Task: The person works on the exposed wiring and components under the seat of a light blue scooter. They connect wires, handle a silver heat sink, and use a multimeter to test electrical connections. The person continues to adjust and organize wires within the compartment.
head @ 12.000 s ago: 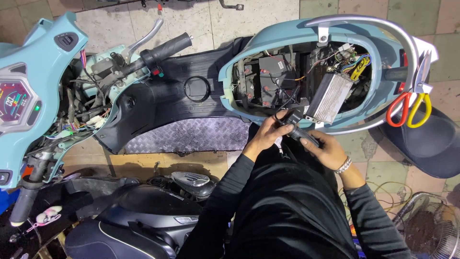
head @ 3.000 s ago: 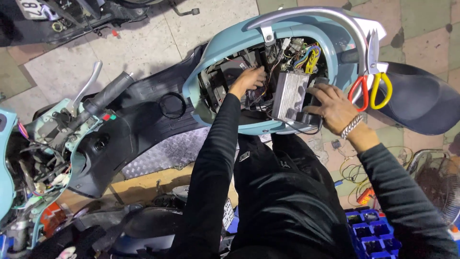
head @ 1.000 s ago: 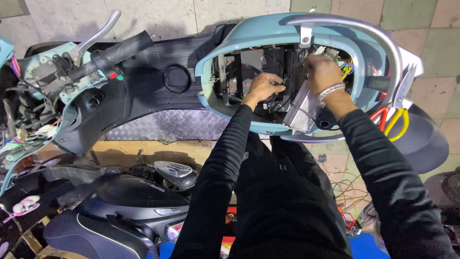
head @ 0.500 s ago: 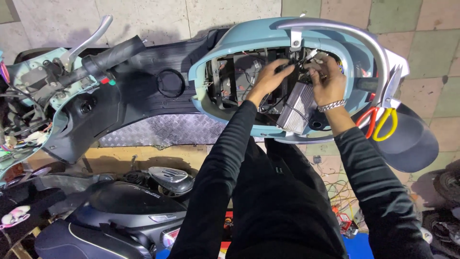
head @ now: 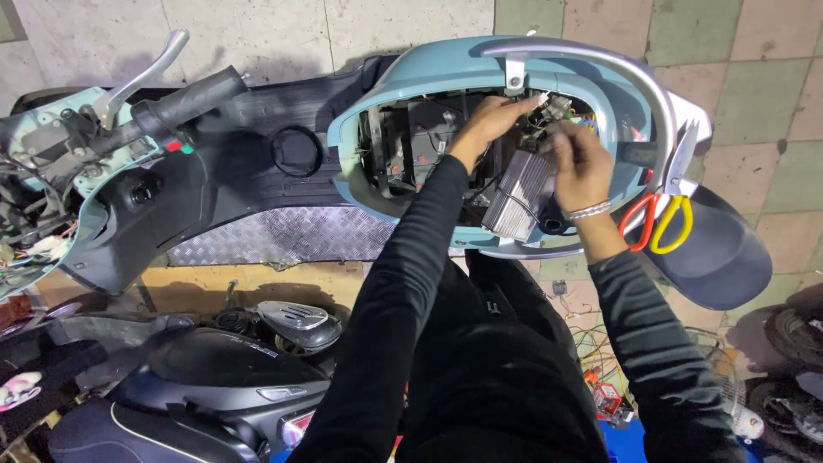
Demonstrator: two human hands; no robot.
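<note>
Seen from a head-worn camera, a person in black sleeves reaches both hands into the open seat compartment [head: 403,150] of a pale blue scooter [head: 429,73]. The left hand [head: 489,124], at about one o'clock from the frame's centre, pinches a small white wire connector [head: 542,100] with its fingertips. The right hand [head: 581,163], blurred and just beside it at two o'clock, closes its fingers around the same bundle of wires [head: 561,110]; exactly what it grips cannot be told. A ribbed silver controller box [head: 517,195] leans tilted under both hands. Red and yellow handled scissors [head: 658,221] hang at three o'clock beside the grey grab rail [head: 634,77]
</note>
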